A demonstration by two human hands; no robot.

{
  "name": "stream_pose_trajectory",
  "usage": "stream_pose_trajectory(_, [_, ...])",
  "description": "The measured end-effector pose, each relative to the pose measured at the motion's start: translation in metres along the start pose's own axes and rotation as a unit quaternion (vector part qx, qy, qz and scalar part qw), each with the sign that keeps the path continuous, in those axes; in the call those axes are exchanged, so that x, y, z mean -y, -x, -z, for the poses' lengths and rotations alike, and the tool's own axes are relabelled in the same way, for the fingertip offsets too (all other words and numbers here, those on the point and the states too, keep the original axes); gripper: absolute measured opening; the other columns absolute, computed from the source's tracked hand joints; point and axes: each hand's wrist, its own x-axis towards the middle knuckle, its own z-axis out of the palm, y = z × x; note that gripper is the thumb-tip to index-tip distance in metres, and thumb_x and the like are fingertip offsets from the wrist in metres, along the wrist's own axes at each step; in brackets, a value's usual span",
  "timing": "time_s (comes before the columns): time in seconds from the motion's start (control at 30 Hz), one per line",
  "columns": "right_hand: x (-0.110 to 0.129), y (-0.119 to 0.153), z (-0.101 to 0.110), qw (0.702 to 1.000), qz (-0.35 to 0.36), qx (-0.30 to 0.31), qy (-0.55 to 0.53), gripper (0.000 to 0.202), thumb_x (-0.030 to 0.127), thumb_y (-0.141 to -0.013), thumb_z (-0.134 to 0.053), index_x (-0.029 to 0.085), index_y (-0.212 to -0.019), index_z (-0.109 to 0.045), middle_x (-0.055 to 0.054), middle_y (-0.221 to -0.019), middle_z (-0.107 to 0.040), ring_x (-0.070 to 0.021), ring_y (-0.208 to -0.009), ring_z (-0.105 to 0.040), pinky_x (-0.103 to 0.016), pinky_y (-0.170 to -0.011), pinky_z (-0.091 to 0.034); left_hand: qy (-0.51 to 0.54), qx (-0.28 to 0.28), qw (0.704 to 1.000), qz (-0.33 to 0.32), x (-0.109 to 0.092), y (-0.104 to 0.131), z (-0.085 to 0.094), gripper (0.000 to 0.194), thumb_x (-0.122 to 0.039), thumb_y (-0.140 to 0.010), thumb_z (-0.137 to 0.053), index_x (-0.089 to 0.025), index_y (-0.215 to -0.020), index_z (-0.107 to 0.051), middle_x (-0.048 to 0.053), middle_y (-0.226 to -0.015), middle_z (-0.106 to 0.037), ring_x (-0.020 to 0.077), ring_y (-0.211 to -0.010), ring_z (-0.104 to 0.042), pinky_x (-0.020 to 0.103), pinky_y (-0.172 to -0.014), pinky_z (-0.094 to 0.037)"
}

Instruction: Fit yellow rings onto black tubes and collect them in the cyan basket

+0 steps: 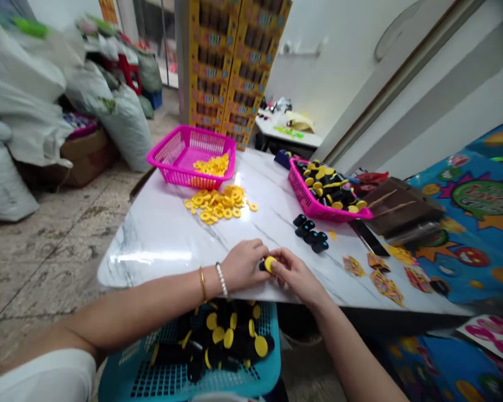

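L hand grips blk tube, R hand pinches its yellow cap. Many capped pcs in near basket; loose rings on bench unused.

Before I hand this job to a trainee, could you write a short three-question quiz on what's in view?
1. Which basket sits lower than the tabletop?
A) the left pink one
B) the teal one
C) the right pink one

2. True or false: loose yellow rings lie directly on the white table.

3. Fill in the colour: the left hand and the right hand meet at a small black piece with a ____ end.

Key: 1 B; 2 true; 3 yellow.
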Motion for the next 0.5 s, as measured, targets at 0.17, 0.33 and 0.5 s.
stream_pose_trajectory(0.17, [-0.005, 0.030, -0.008, 0.984, 0.020, 0.083, -0.159, 0.032, 0.047, -0.083, -0.061, 0.015, -0.091, -0.058, 0.000, -0.072, -0.056, -0.0123, -0.061, -0.052, -0.022, -0.050, -0.042, 0.046, -0.027, 0.998, -0.041, -0.030, 0.016, 0.020, 0.030, -0.039, -0.072, -0.070, -0.017, -0.088, -0.059, 0.005, -0.090, -0.056, 0.0208, -0.085, -0.054, 0.034, -0.078, -0.045])
stream_pose_trajectory(0.33, [0.004, 0.060, -0.036, 0.978, 0.041, 0.075, -0.188, 0.033, 0.033, -0.073, -0.073, 0.016, -0.097, -0.059, 0.000, -0.081, -0.058, -0.0121, -0.071, -0.051, -0.023, -0.065, -0.044, 0.237, 0.013, 0.971, 0.017, -0.061, 0.067, 0.026, 0.041, -0.037, -0.089, -0.051, -0.023, -0.127, -0.048, 0.008, -0.116, -0.058, 0.0189, -0.105, -0.056, 0.030, -0.093, -0.046])
stream_pose_trajectory(0.5, [-0.024, 0.071, -0.067, 0.985, -0.009, 0.135, -0.107, 0.033, 0.030, -0.063, -0.079, 0.015, -0.087, -0.061, 0.005, -0.067, -0.051, -0.0073, -0.058, -0.042, -0.017, -0.050, -0.033, 0.189, 0.127, 0.967, 0.111, -0.044, 0.125, 0.002, 0.042, -0.039, -0.091, -0.041, -0.033, -0.133, -0.045, 0.003, -0.126, -0.060, 0.0197, -0.111, -0.059, 0.028, -0.097, -0.045])
